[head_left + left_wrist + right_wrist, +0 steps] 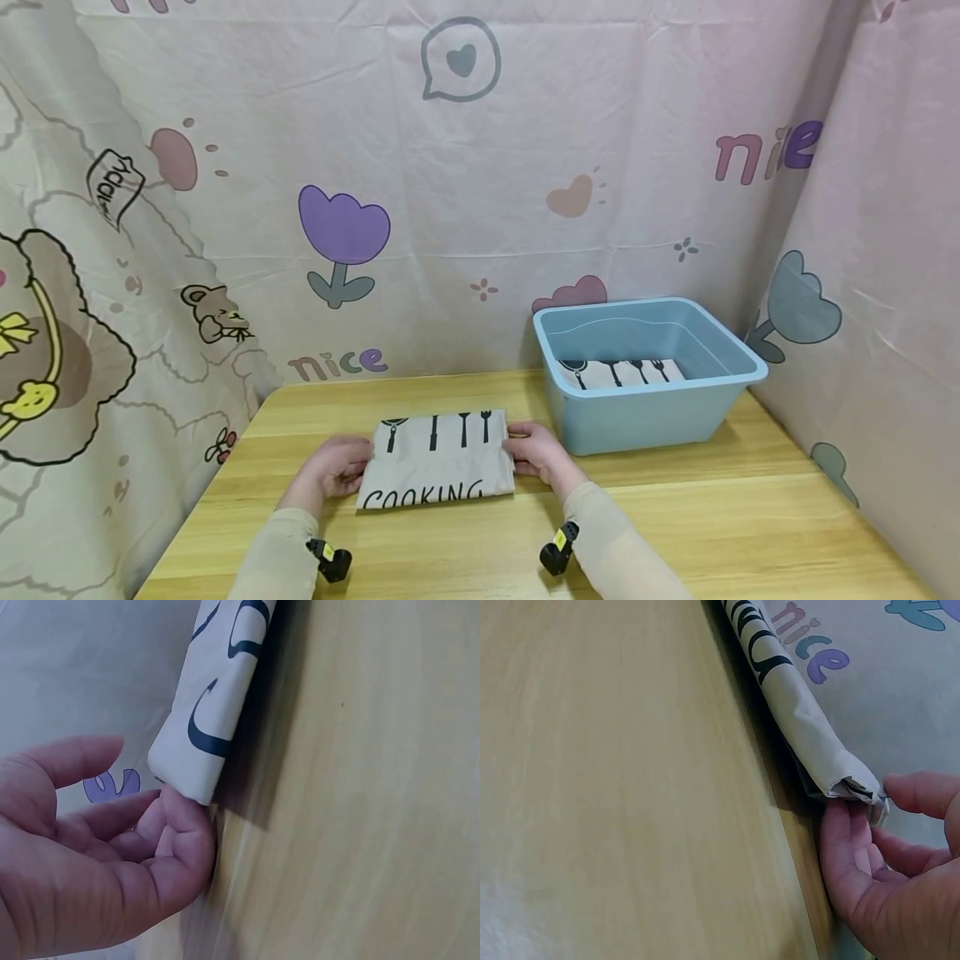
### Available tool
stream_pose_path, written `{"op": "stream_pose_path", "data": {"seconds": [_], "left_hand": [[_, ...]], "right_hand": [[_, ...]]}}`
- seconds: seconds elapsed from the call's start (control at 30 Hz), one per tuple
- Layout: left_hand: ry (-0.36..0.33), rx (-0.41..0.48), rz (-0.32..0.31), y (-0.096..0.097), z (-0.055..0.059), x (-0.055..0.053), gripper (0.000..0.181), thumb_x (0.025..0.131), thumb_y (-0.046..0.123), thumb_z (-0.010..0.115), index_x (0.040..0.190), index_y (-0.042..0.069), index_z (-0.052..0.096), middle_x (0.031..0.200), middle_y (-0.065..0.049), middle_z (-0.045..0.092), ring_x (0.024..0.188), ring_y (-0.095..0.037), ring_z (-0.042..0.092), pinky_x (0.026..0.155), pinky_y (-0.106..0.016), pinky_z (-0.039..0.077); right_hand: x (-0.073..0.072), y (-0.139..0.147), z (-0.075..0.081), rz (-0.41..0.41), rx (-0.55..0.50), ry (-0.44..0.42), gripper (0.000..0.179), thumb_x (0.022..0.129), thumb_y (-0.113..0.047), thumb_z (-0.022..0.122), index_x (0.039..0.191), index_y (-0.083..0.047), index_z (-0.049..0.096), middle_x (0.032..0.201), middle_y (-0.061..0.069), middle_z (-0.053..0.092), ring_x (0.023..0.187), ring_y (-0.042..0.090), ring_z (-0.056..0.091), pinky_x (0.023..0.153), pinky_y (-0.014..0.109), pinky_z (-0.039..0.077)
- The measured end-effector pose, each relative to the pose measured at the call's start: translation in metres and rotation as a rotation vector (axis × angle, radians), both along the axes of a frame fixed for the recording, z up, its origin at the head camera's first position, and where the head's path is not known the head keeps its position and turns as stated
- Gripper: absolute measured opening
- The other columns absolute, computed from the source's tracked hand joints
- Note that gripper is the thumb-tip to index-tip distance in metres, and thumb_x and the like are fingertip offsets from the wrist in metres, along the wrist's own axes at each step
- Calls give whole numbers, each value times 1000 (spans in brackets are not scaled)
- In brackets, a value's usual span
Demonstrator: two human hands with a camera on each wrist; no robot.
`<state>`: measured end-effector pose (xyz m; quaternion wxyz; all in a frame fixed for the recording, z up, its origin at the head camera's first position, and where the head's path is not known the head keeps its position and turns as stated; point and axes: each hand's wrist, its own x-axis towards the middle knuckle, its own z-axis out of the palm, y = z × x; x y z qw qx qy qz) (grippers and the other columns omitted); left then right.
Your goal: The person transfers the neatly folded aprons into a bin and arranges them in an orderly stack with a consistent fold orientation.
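Note:
A folded white cloth (438, 458) lies flat, level with the table in the head view, printed with black kitchen utensils and the word COOKING. My left hand (341, 467) holds its left end. In the left wrist view, curled fingers (184, 832) reach under the cloth's corner while the thumb stands apart from it. On the opposite end, my right hand (538, 454) grips the cloth, fingers (844, 840) underneath and thumb at the edge in the right wrist view. There, the layered folds (855, 787) show at the end. Some fingertips are hidden beneath the cloth.
A light blue plastic bin (637, 417) stands at the back right of the wooden table (450, 558), just beyond my right hand. Inside it lies another white cloth (600, 375) with a similar utensil print. Patterned curtains (465, 208) hang behind and along both sides.

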<state>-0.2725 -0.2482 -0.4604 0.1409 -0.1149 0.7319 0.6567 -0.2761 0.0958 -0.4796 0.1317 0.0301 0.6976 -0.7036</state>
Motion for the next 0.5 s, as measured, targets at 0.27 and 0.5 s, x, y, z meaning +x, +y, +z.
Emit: {"op": "stream_pose_path", "data": {"seconds": [0.27,0.5], "left_hand": [[33,-118,-16,4,-1,2,52,94,2,60,142,-10,43,91,-9,70,73,-17,62,62,-31,53],[82,-125,31,8,-6,4,55,90,-4,60,142,-9,44,102,-15,69,76,-19,64,63,-35,56]], "right_hand": [[1,-1,-2,-10,-34,15,51,89,3,64,132,19,43,106,22,65,84,22,65,76,40,58],[1,-5,-4,-46,11,21,47,87,6,62,130,15,47,103,19,66,81,21,65,71,37,58]]}}
